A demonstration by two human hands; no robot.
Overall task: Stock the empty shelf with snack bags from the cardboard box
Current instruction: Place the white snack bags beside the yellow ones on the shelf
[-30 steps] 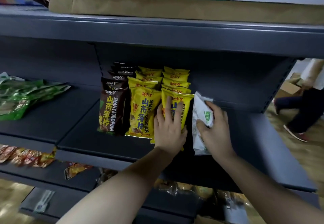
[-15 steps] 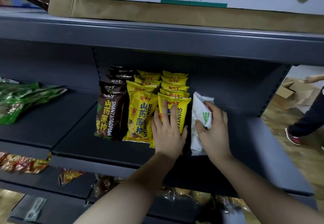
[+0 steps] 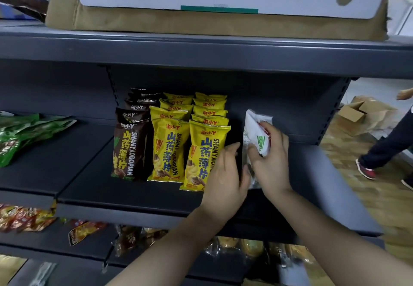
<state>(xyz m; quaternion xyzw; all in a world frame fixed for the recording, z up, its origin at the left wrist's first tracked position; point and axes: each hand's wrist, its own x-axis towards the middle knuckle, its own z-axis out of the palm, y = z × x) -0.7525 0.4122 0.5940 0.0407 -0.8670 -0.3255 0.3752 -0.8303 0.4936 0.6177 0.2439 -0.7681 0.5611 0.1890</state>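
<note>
On the dark grey shelf (image 3: 93,187) stand three rows of snack bags: brown bags (image 3: 129,149) on the left and two rows of yellow bags (image 3: 166,149), the right row's front bag (image 3: 202,151) nearest my hands. My right hand (image 3: 271,162) grips a white bag with a green label (image 3: 254,129), held upright just right of the yellow rows. My left hand (image 3: 225,173) has straight fingers beside that front yellow bag, next to the white bag's lower edge. The cardboard box (image 3: 214,20) sits on the shelf above.
Green bags (image 3: 24,135) lie on the neighbouring shelf to the left. Lower shelves hold orange and clear-wrapped snacks (image 3: 26,218). A person's legs (image 3: 388,144) and open cardboard boxes (image 3: 362,113) are on the floor at right. The shelf is bare right of the white bag.
My left hand slid off the face of the front yellow bag to its right side, toward the white bag. My right hand still holds the white bag. The person at right walked on.
</note>
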